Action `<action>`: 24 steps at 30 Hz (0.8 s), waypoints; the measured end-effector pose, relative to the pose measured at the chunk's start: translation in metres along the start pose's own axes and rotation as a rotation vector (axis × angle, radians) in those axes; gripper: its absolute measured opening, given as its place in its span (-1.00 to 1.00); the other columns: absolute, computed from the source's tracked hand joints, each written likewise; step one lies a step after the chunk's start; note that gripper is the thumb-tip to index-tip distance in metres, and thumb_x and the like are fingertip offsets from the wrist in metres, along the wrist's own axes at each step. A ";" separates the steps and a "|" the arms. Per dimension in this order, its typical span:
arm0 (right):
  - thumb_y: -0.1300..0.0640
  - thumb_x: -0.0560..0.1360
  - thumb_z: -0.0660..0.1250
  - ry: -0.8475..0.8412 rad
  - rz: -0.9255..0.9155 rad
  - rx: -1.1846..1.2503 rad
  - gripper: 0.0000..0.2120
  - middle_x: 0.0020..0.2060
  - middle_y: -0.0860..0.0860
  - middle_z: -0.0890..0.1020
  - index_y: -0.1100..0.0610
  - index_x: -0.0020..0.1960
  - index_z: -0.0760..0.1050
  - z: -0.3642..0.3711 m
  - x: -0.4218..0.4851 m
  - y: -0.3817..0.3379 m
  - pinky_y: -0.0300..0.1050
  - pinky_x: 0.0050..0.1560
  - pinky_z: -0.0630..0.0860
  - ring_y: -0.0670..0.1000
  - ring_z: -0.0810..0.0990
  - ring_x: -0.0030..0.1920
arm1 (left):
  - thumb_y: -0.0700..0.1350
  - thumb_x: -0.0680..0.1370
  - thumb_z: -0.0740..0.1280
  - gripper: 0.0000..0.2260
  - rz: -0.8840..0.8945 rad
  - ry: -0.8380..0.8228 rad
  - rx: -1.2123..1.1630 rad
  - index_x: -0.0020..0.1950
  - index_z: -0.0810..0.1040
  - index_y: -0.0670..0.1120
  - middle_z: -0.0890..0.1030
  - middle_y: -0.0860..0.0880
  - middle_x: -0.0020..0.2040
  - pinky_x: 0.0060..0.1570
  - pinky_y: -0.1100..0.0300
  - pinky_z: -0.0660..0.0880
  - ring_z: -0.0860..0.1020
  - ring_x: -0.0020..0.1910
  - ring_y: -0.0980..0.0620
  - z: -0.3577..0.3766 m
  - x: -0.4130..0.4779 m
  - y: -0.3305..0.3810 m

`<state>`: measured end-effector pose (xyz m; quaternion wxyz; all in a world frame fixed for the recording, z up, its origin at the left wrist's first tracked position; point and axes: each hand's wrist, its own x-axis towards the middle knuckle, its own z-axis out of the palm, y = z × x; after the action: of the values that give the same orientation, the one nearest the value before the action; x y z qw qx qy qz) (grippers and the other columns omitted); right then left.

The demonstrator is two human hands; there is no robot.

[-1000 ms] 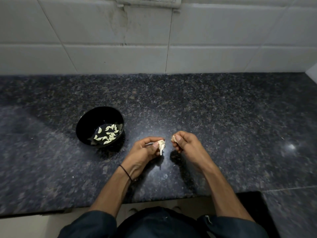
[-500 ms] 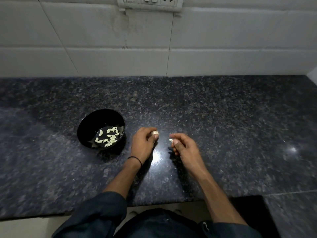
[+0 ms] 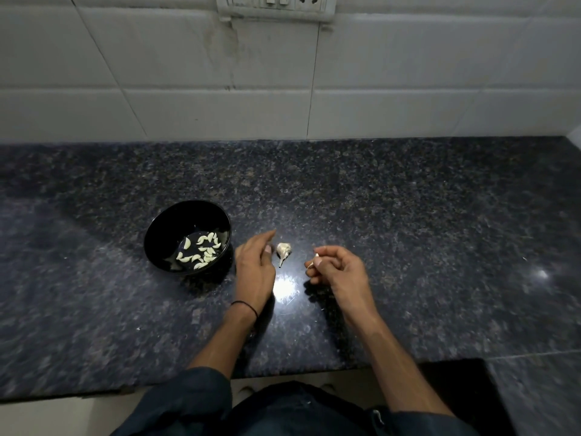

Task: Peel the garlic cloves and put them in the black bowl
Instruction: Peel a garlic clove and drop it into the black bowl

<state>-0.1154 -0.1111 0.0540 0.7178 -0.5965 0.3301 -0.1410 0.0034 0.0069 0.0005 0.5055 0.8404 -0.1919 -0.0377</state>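
Note:
A black bowl (image 3: 163, 234) stands on the dark granite counter, left of my hands, with several peeled garlic cloves (image 3: 201, 250) in its bottom. A pale garlic piece with a stem (image 3: 283, 250) lies on the counter between my hands. My left hand (image 3: 254, 265) hovers just left of it, fingers relaxed and holding nothing. To the right, my right hand (image 3: 336, 272) pinches a small garlic clove (image 3: 316, 256) between thumb and fingertips, other fingers curled.
The speckled granite counter (image 3: 408, 231) runs wide to both sides and meets a white tiled wall (image 3: 377, 73) at the back. A switch plate (image 3: 273, 4) sits on the wall above. Tiny skin scraps (image 3: 138, 328) dot the counter near its front edge.
My left hand carried the garlic piece forward, set it on the counter and let go. My right hand still pinches its small clove and has moved slightly right.

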 end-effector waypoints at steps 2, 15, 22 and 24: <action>0.30 0.59 0.33 0.003 0.012 0.011 -0.92 -0.12 0.21 0.72 0.20 0.07 0.54 0.000 -0.001 0.000 0.08 -0.24 0.61 0.11 0.64 -0.26 | -0.24 0.60 0.29 -0.74 0.009 0.035 -0.045 0.22 0.63 -0.02 0.62 0.07 0.18 0.26 0.11 0.42 0.52 0.21 -0.05 -0.006 -0.013 0.010; 0.23 0.49 0.50 0.065 0.048 0.019 -0.88 -0.24 0.18 0.70 0.28 -0.06 0.64 0.002 -0.012 0.001 -0.19 -0.24 0.55 -0.02 0.63 -0.26 | -0.24 0.58 0.39 -0.85 -0.016 -0.258 -0.361 0.04 0.71 -0.02 0.71 0.09 0.00 0.01 -0.16 0.62 0.66 0.04 0.06 -0.014 -0.042 0.044; 0.26 0.57 0.40 0.029 0.099 0.127 -0.91 -0.25 0.13 0.70 0.26 -0.07 0.66 0.003 -0.017 0.004 -0.21 -0.24 0.55 -0.04 0.59 -0.29 | -0.23 0.56 0.42 -0.83 0.092 -0.236 -0.258 0.05 0.70 0.02 0.67 0.16 -0.01 -0.02 0.10 0.56 0.63 -0.01 0.03 -0.016 -0.048 0.047; 0.28 0.59 0.34 0.008 0.100 0.157 -0.88 -0.23 0.12 0.70 0.26 -0.05 0.65 0.004 -0.018 0.003 -0.21 -0.21 0.56 -0.04 0.59 -0.27 | -0.25 0.56 0.41 -0.81 0.065 -0.191 -0.272 0.02 0.71 0.02 0.68 0.17 -0.04 -0.03 0.13 0.56 0.64 -0.01 0.06 -0.015 -0.047 0.048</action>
<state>-0.1270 -0.0966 0.0573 0.7670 -0.5208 0.3503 -0.1329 -0.0498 0.0164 0.0431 0.5951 0.7501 -0.2592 -0.1268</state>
